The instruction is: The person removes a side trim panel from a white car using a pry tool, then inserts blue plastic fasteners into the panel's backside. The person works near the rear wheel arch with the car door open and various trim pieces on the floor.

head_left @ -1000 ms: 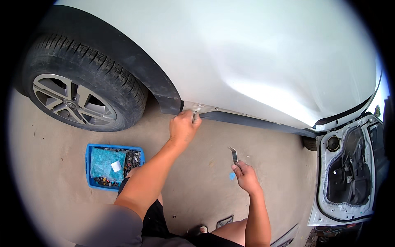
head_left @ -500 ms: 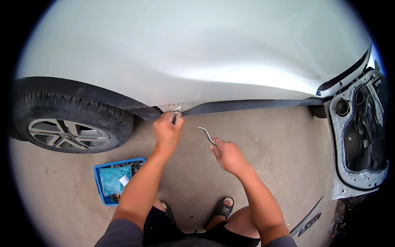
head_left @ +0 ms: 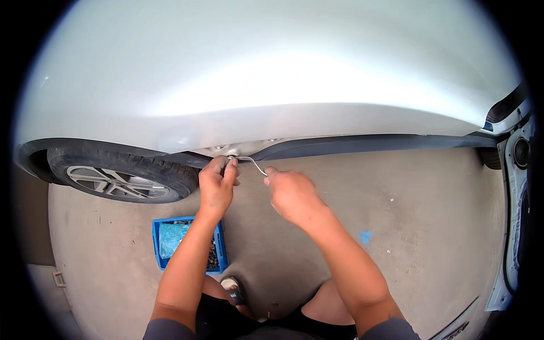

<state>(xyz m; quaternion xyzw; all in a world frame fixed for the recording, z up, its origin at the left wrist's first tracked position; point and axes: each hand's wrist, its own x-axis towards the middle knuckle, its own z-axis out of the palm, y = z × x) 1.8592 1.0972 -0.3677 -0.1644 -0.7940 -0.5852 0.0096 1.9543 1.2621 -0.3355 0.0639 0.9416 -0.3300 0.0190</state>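
My left hand (head_left: 217, 186) is closed at the lower edge of the white car body (head_left: 317, 85), beside the end of the dark sill trim (head_left: 362, 143). A small dark and silver piece shows at its fingertips; its kind is unclear. In my right hand (head_left: 294, 195) is a bent metal hook tool (head_left: 256, 164), its grip hidden inside the fist. The tool's thin end reaches left to my left fingertips and seems to meet the small piece there.
A wheel (head_left: 122, 175) stands left of my hands. Below it on the floor sits a blue bin (head_left: 222, 249) holding small dark parts and a bluish plastic bag. A detached-looking door panel (head_left: 513, 226) is at the far right, and a dark strip (head_left: 459, 323) lies lower right.
My right hand has moved up and left, bringing the bent tool to my left fingertips. My left hand stays at the sill. The whole view has shifted.
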